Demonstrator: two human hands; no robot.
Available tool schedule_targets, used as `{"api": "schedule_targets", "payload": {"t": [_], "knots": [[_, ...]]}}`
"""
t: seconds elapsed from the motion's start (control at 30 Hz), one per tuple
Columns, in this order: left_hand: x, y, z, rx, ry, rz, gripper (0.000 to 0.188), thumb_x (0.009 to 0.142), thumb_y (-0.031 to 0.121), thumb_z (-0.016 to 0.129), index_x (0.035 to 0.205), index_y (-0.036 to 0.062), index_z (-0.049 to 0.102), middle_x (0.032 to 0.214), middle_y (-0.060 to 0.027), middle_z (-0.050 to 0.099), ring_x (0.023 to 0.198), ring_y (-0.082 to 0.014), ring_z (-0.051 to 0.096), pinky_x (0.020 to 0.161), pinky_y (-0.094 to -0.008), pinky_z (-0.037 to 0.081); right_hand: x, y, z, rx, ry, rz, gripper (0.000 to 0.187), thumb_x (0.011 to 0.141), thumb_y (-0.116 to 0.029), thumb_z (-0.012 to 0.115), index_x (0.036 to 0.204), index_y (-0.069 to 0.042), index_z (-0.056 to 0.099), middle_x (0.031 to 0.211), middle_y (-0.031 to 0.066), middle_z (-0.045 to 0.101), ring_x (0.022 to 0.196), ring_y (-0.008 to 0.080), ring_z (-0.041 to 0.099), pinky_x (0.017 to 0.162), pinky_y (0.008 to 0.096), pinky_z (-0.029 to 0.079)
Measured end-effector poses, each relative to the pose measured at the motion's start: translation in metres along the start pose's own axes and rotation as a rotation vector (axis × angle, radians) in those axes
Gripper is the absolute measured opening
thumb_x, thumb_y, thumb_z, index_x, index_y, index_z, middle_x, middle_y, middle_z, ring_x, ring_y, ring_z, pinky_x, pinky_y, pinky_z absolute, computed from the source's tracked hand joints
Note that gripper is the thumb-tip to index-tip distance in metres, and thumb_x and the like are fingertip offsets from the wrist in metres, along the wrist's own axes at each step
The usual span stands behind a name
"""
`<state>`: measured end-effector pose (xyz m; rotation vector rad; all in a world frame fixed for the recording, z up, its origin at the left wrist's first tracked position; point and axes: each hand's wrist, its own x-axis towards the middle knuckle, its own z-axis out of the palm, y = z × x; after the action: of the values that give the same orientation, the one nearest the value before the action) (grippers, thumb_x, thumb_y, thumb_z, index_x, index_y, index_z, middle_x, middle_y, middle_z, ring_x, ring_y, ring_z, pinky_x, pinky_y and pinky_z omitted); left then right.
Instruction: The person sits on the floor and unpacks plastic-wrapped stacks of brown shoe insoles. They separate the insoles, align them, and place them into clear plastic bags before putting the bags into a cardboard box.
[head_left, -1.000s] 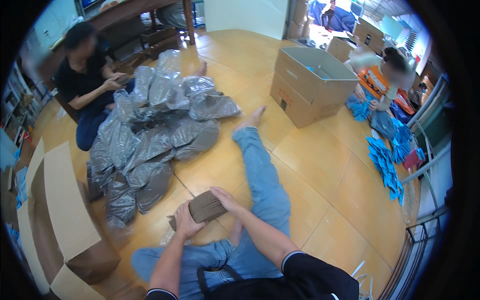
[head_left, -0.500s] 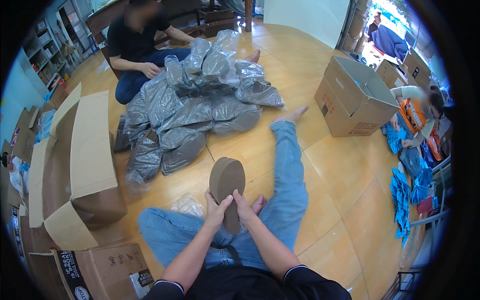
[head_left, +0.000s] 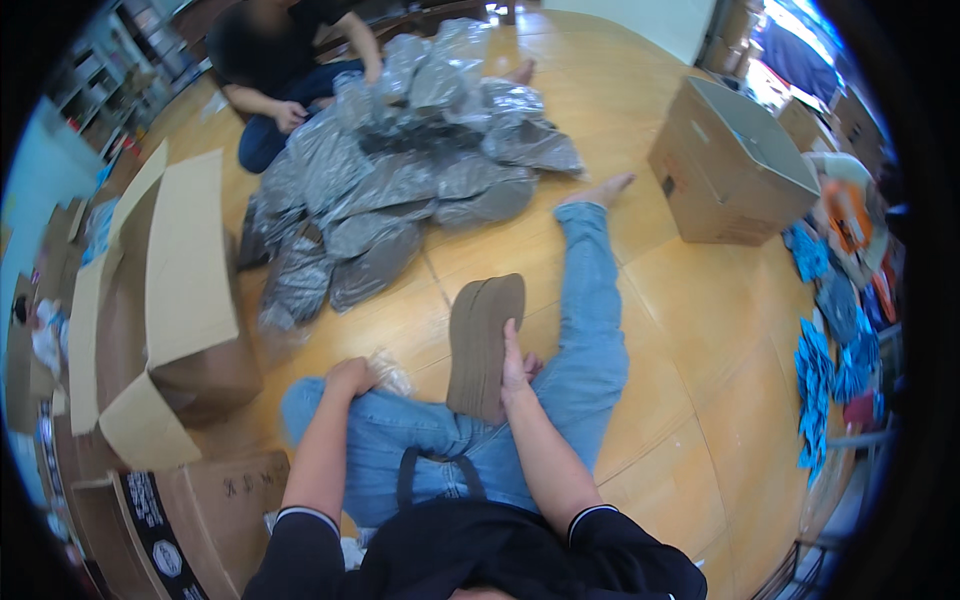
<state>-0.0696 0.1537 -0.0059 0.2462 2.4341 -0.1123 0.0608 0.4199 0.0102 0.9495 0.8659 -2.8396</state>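
A thick pair of brown shoe soles (head_left: 485,335), stacked together, stands tilted above my lap. My right hand (head_left: 512,368) grips their right edge, thumb up along the side. Beside my left knee is my left hand (head_left: 351,377), its fingers curled and partly hidden under the back of the hand. Right next to it lies a crumpled clear plastic bag (head_left: 391,373) on the floor; whether the fingers have hold of it does not show. Ahead of me is a heap of brown soles in clear plastic bags (head_left: 385,215).
An open cardboard box (head_left: 190,270) stands on my left, with another carton (head_left: 215,515) nearer. A tall open box (head_left: 720,170) is at the far right. One person (head_left: 280,90) sits behind the heap; another (head_left: 850,215) is by blue bundles (head_left: 815,385).
My left hand has let go of the soles and moved left and down to my knee by the plastic bag. My right hand has turned the soles edge-on and shifted them right.
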Motion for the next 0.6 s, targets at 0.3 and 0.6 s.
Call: {"api": "schedule_targets", "payload": {"t": [0.3, 0.6], "knots": [[0.003, -0.003, 0.021, -0.166, 0.18, 0.198, 0.023, 0.085, 0.024, 0.059, 0.1, 0.0073, 0.066, 0.097, -0.0145, 0.07, 0.094, -0.0316, 0.066, 0.082, -0.0409, 0.051, 0.005, 0.004, 0.003, -0.045, 0.029, -0.073, 0.082, 0.085, -0.069, 0.053, 0.135, -0.004, 0.046, 0.122, 0.0108, 0.056, 0.109, 0.0233, 0.055, 0.091, 0.0366, 0.048], [-0.061, 0.039, 0.007, -1.185, 0.482, 0.375, 0.012, 0.09, 0.013, 0.061, 0.092, 0.0019, 0.062, 0.081, -0.0086, 0.063, 0.077, -0.0141, 0.06, 0.071, -0.0276, 0.048, 0.015, 0.006, -0.006, -0.013, -0.078, -0.073, 0.083, 0.087, -0.07, 0.048, 0.136, -0.003, 0.044, 0.124, 0.0123, 0.056, 0.111, 0.0248, 0.055, 0.092, 0.0373, 0.047]]}}
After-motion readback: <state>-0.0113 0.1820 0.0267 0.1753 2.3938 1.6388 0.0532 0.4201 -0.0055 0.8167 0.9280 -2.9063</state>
